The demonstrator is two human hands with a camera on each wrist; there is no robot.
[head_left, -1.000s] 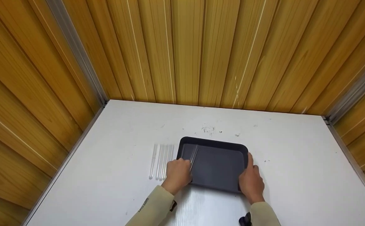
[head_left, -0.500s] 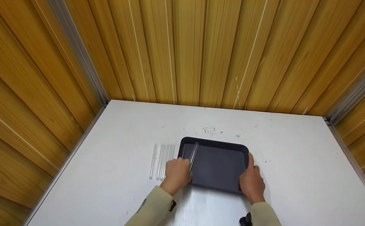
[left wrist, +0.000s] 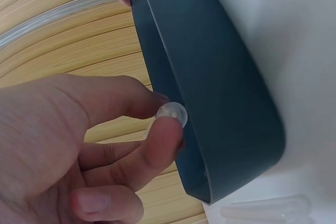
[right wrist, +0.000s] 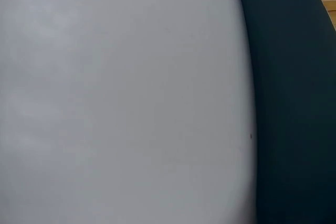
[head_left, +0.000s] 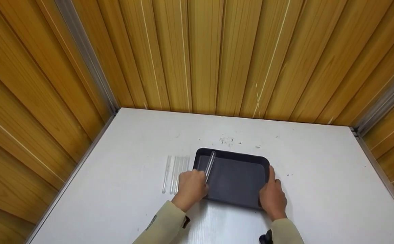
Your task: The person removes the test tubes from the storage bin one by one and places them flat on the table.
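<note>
In the head view a dark rectangular tray (head_left: 237, 179) lies on the white table. My left hand (head_left: 193, 184) is over its left end and pinches a clear test tube (head_left: 210, 166), whose far end reaches the tray's back wall. The left wrist view shows the tube's rounded end (left wrist: 172, 113) between thumb and finger, right at the tray's rim. My right hand (head_left: 273, 198) grips the tray's right side, with the index finger along the outer wall. Left of the tray several more clear tubes (head_left: 167, 174) lie side by side, partly hidden by my left hand.
The white table (head_left: 143, 135) has small dark marks behind the tray. Wood-patterned panels (head_left: 203, 57) enclose it at the back and both sides, with metal posts in the corners. In the right wrist view only the tray's outer wall (right wrist: 294, 103) and the tabletop show clearly.
The far end of the held test tube has risen from the tray's floor towards the back rim. My left hand has barely shifted, and my right hand keeps its place on the tray.
</note>
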